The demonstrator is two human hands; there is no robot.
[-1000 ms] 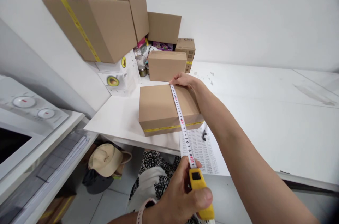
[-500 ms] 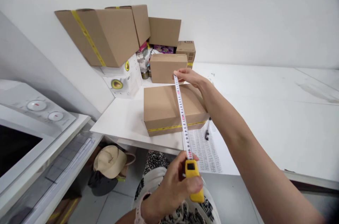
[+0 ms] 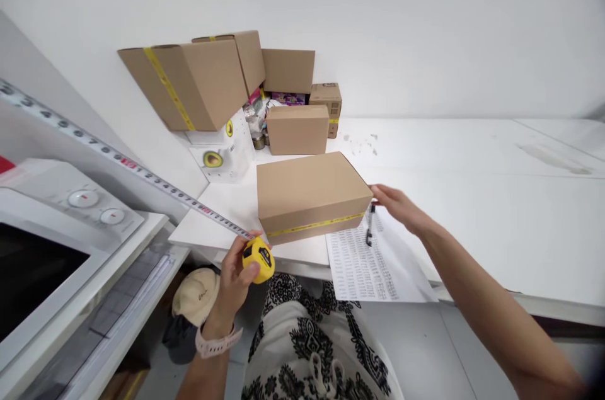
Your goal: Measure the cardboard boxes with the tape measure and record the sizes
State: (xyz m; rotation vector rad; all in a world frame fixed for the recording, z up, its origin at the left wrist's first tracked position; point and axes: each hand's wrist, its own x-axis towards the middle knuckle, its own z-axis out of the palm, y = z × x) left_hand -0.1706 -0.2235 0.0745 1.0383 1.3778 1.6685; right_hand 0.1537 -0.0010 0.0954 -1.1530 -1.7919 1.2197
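Observation:
My left hand [image 3: 239, 271] is closed round a yellow tape measure [image 3: 259, 260], just off the near left corner of a closed cardboard box [image 3: 312, 189]. From its case the white blade [image 3: 161, 182] runs out, pulled long, up and left past the picture's edge. Yellow tape crosses the front side of the box, which lies on the white table [image 3: 212, 223]. At the box's right corner is my right hand [image 3: 399, 205], its fingers stretched out and touching the edge, holding nothing. A black pen [image 3: 370, 227] lies below that hand on a printed sheet [image 3: 363, 268].
Behind stand a smaller carton [image 3: 299, 130], another small carton [image 3: 326, 97] and large taped boxes [image 3: 212, 79] stacked on white avocado-printed boxes [image 3: 222, 157]. To the left is a white microwave [image 3: 99, 211] on a shelf. A beige cap [image 3: 196, 294] sits below the table.
My left hand has swung left with the tape measure, and its blade no longer lies across the box. The right hand has let go of the blade's end and come down to the box's right corner.

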